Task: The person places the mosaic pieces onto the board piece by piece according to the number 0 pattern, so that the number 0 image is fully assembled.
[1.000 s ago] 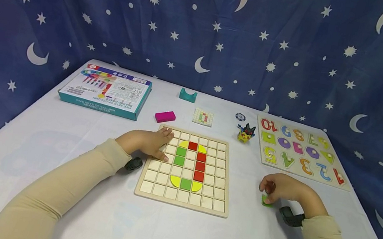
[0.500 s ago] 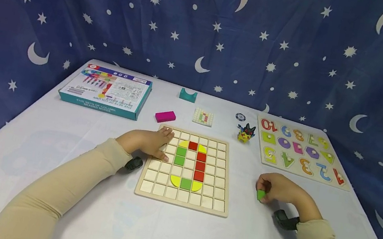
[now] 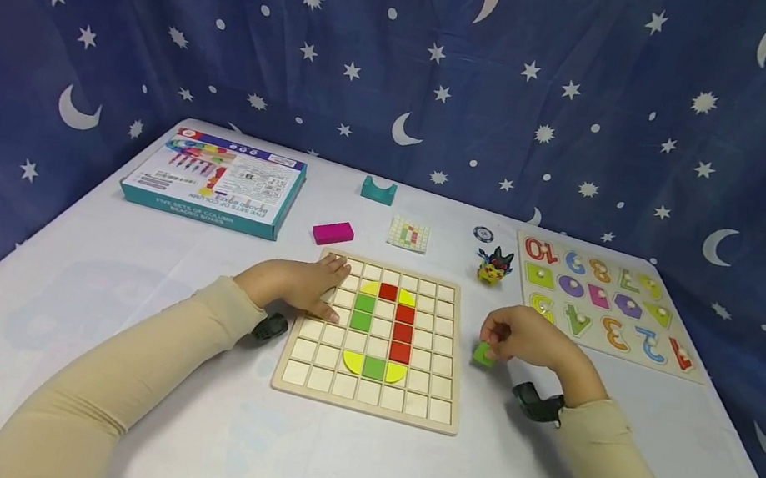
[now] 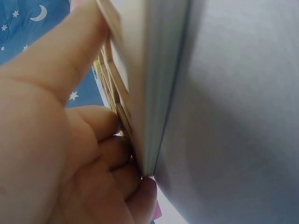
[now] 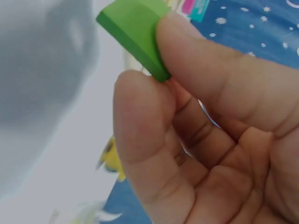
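Observation:
A square wooden grid board [image 3: 343, 385] lies at the middle of the table, with red, green and yellow tiles set in some of its cells as a rounded ring. My left hand [image 3: 295, 285] rests on the board's left side, fingers spread; in the left wrist view its fingers [image 4: 93, 122] lie along the board's edge. Just off the board's right edge, my right hand [image 3: 526, 337] pinches a green square tile [image 5: 135, 35] between thumb and fingers. That same tile shows below the fingertips in the head view.
Behind the board are a magenta block [image 3: 333, 233], a small pattern card [image 3: 409, 234] and a teal stand [image 3: 378, 190]. A boxed toy set [image 3: 213, 181] lies back left. At the right are a small figure [image 3: 494, 266], a round chip [image 3: 483, 234] and a number puzzle [image 3: 605, 297].
My right hand has picked the green tile up off the table and carried it left toward the board's right edge. The left hand has stayed on the board.

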